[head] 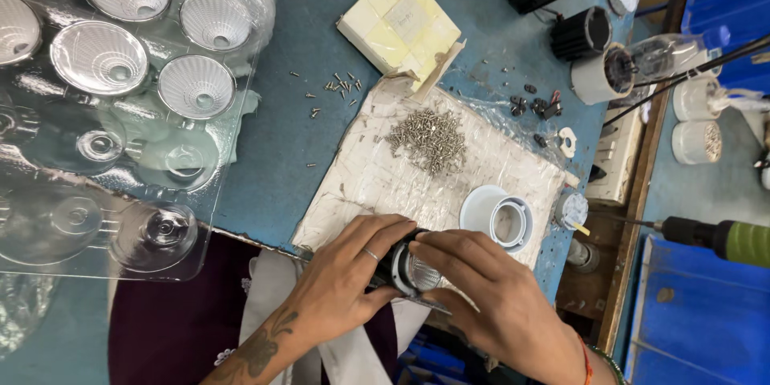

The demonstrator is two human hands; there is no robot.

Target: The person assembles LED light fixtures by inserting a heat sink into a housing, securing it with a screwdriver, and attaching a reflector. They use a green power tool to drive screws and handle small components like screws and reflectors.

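Head view looks straight down on a blue bench (281, 152) crowded with lamp parts. Both hands meet at the near edge, over a worn white pad (417, 176) spread on the bench. The left hand (353, 269), with a ring on one finger and a tattoo on the forearm, has its grip closed around the black body of a small round lamp housing (405, 269). The right hand (481, 289) holds the same housing from the other side, its fingers (449, 245) curled over the top of the rim, so the ribbed reflector face shows only between the two hands. The housing sits just above the pad's near edge, tilted toward the person.

Just beside the right hand, a white lamp ring (499, 216) stands on the pad. Farther up the pad lies a heap of small silver screws (429, 140), with a few loose screws (341, 87) scattered on the bare bench beyond. A clear plastic tray of shiny reflector cups (120, 56) fills the left side. A cream square block (399, 24) rests near the top, and black finned heat sinks (561, 0) stand at the upper right. A green-handled power screwdriver (722, 237) hangs off the right edge.
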